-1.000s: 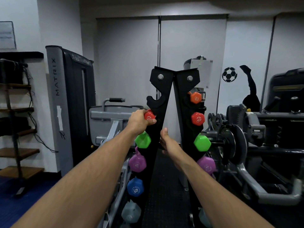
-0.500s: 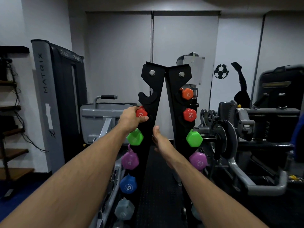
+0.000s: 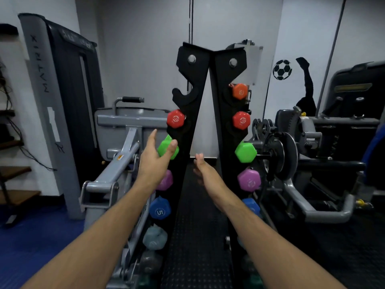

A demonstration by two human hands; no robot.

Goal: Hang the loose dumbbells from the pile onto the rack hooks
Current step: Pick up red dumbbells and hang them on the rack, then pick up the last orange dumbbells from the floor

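While both our hands are empty, the red dumbbell (image 3: 175,119) sits in the 2nd hook down the left upright of the rack (image 3: 188,130), with only the top hook (image 3: 180,93) on that edge bare. Our left hand (image 3: 153,161) hangs just below the red weight, fingers spread and relaxed, thumb in front of the green dumbbell (image 3: 166,150) on the hook beneath. Our right hand (image 3: 205,171) floats between the 2 uprights, fingers loosely extended, touching nothing that we can see.

The main risk, as we judge it, is the seating: we see only 1 end of the red weight, so we cannot tell whether its handle lies fully in the notch. If it rests on the hook's lip, a knock to the rack could roll it off onto the weights below or the floor. Our left thumb is close to the green one, and a careless pull away might nudge that too.

The orange dumbbell (image 3: 240,91) on the right upright has no partner opposite, so we take it that 1 more belongs on the top hook. The pile itself is out of view, so turning to reach it means looking away from the rack.
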